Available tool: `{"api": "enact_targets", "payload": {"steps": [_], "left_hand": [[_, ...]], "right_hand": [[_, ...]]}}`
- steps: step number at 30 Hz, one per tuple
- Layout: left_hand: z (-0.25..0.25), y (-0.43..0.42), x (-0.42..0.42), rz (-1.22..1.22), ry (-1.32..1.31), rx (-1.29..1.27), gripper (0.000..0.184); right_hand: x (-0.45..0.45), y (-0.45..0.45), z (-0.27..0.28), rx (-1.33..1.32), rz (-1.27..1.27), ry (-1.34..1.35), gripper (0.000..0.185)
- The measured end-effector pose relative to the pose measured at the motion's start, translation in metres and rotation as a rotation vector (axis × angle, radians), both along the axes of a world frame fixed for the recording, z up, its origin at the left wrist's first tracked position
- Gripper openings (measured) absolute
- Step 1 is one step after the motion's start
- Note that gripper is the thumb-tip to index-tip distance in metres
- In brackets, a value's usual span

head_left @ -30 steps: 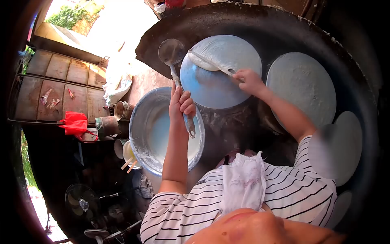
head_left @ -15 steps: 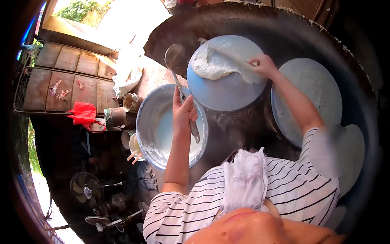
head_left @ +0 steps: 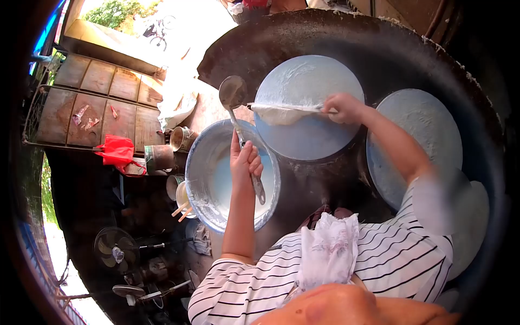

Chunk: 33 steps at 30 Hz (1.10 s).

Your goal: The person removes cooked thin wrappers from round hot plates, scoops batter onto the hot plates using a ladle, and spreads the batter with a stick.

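Note:
My left hand (head_left: 246, 160) is wrapped round the handle of a metal ladle (head_left: 233, 93), its bowl pointing away from me. Below this hand is a wide basin (head_left: 195, 201), blue-white and smeared, with milky white liquid inside. In my right hand (head_left: 344, 108) is a long thin flat stick (head_left: 281, 107), coated white and lying across a round pale-blue steaming surface (head_left: 309, 143). Thick white batter (head_left: 281, 116) is gathered along the stick's near side. A thin white film covers the surface beyond it. To the right is a second round surface (head_left: 417, 146) with a whitish layer.
A dark curved metal rim (head_left: 325, 24) wraps round behind the round surfaces. Left of the basin are small buckets (head_left: 160, 157), a white container with sticks (head_left: 184, 201), and a red bag (head_left: 116, 150). A fan (head_left: 116, 250) stands lower left.
My right hand has drawn the stick toward me, pulling the batter from the far part to the middle of the round surface. My left hand still holds the ladle, its bowl turned slightly.

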<state>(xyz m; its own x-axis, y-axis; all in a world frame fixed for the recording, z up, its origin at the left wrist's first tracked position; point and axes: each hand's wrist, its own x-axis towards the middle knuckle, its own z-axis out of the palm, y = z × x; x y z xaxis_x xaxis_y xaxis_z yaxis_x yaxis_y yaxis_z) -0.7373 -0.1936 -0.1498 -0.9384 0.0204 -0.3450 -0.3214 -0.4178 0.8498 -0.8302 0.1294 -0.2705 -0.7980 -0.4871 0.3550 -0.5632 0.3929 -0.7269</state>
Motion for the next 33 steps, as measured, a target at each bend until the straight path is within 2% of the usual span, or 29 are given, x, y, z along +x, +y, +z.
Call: {"api": "enact_targets", "payload": {"steps": [3, 4, 5, 6, 7, 8, 11, 12, 15, 17, 20, 21, 22, 23, 24, 25, 26, 27, 28, 29, 31, 32, 33], "left_hand": [[0.001, -0.038, 0.014, -0.166, -0.014, 0.410, 0.051], [0.010, -0.025, 0.010, -0.105, -0.073, 0.682, 0.027], [0.004, -0.015, 0.002, -0.117, -0.103, 0.904, 0.016], [-0.005, -0.001, -0.012, -0.150, -0.130, 1.127, 0.017], [-0.011, 0.016, -0.025, -0.198, -0.155, 1.356, 0.028], [-0.005, 0.031, -0.027, -0.276, -0.127, 1.421, 0.038], [0.002, 0.026, -0.009, -0.469, -0.032, 1.429, 0.035], [0.006, 0.025, -0.006, -0.456, -0.027, 1.371, 0.035], [0.010, 0.055, -0.015, -0.468, -0.091, 1.496, 0.036], [0.012, 0.062, -0.025, -0.509, -0.063, 1.493, 0.035], [0.013, 0.020, -0.006, -0.595, -0.069, 1.486, 0.033], [0.017, -0.007, -0.004, -0.670, 0.039, 1.370, 0.031], [0.020, -0.037, -0.003, -0.723, 0.162, 1.262, 0.031], [0.022, -0.066, -0.003, -0.755, 0.253, 1.150, 0.019], [0.023, -0.082, -0.003, -0.753, 0.370, 1.014, 0.015], [0.023, -0.096, -0.001, -0.745, 0.494, 0.884, 0.023], [0.025, -0.108, -0.001, -0.718, 0.560, 0.820, 0.036], [0.032, -0.115, 0.002, -0.700, 0.607, 0.794, 0.045], [0.046, -0.127, 0.015, -0.566, 0.535, 0.662, 0.054], [0.046, -0.145, 0.012, -0.624, 0.586, 0.650, 0.055], [0.047, -0.179, 0.011, -0.676, 0.654, 0.612, 0.057], [0.048, -0.194, 0.018, -0.592, 0.630, 0.464, 0.060], [0.045, -0.212, 0.020, -0.579, 0.593, 0.444, 0.059]], "right_hand": [[0.040, 0.037, 0.029, 0.065, 0.027, -0.384, 0.036], [0.035, 0.045, 0.026, 0.036, 0.046, -0.427, 0.034], [0.026, 0.043, 0.016, 0.083, -0.016, -0.450, 0.033], [0.027, 0.027, 0.005, 0.009, -0.073, -0.369, 0.034], [0.020, 0.016, -0.007, -0.055, -0.138, -0.269, 0.035], [0.023, 0.012, -0.018, -0.061, -0.049, -0.158, 0.036], [0.078, 0.038, 0.020, -0.057, -0.007, -0.447, 0.039], [0.092, 0.044, 0.012, -0.092, -0.114, -0.473, 0.036], [0.101, 0.008, -0.018, -0.134, -0.412, -0.065, 0.031], [0.126, -0.020, -0.002, 0.114, -0.373, 0.042, 0.026], [0.205, -0.035, 0.016, 0.237, -0.475, 0.101, 0.026], [0.234, -0.044, 0.025, 0.285, -0.529, 0.126, 0.027], [0.247, -0.071, 0.019, -0.014, -0.659, 0.015, 0.026], [0.253, -0.101, 0.007, -0.330, -0.776, -0.109, 0.025], [0.233, -0.152, 0.013, -0.601, -0.785, -0.302, 0.029], [0.199, -0.206, -0.002, -0.775, -0.709, -0.270, 0.032], [0.172, -0.255, 0.030, -0.916, -0.682, -0.611, 0.035], [0.130, -0.299, 0.005, -0.894, -0.678, -0.594, 0.031], [0.085, -0.336, -0.022, -1.022, -0.695, -0.624, 0.026], [0.050, -0.367, -0.042, -1.193, -0.715, -0.653, 0.020], [0.032, -0.389, -0.035, -1.354, -0.806, -0.652, 0.020], [0.041, -0.398, -0.043, -1.460, -0.839, -0.655, 0.022], [0.064, -0.415, -0.051, -1.583, -0.887, -0.656, 0.025]]}}
